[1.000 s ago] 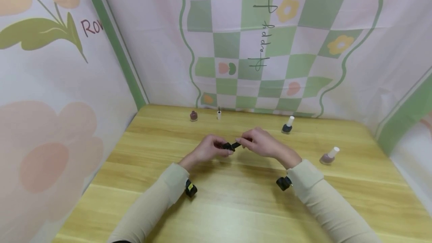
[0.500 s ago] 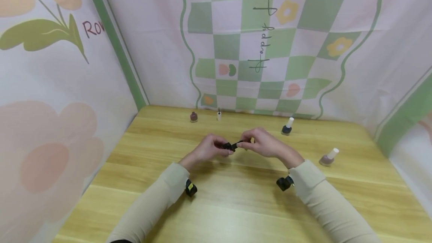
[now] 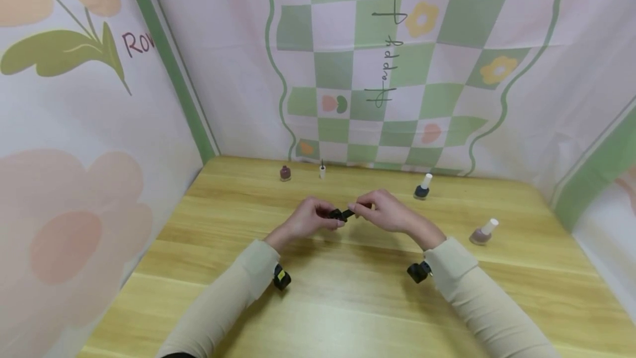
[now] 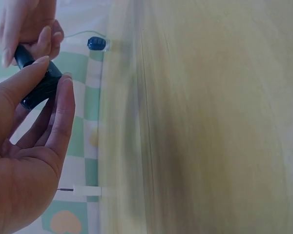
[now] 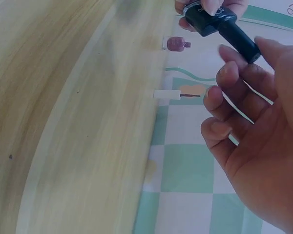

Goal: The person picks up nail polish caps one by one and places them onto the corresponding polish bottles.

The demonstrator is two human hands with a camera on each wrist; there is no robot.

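In the head view my left hand [image 3: 307, 219] grips a dark nail polish bottle [image 3: 337, 215] above the middle of the table. Its thumb and fingers lie on either side of the glass, and the left wrist view shows the bottle [image 4: 43, 87] tilted. My right hand [image 3: 385, 211] pinches the long black cap [image 5: 239, 41] at its end. The cap sits in line with the bottle neck. Beyond the hands stand an uncapped mauve nail polish bottle [image 3: 285, 173] and a white cap [image 3: 322, 172] with its brush pointing up.
A dark blue polish bottle with a white cap [image 3: 422, 188] stands beyond my right hand. Another, mauve with a white cap [image 3: 483, 232], stands further right. A patterned cloth [image 3: 367, 70] hangs along the back edge of the wooden table [image 3: 328, 303].
My right fingers have shifted a little on the black cap and come back to much the same place. The left hand and the bottle have stayed nearly still.
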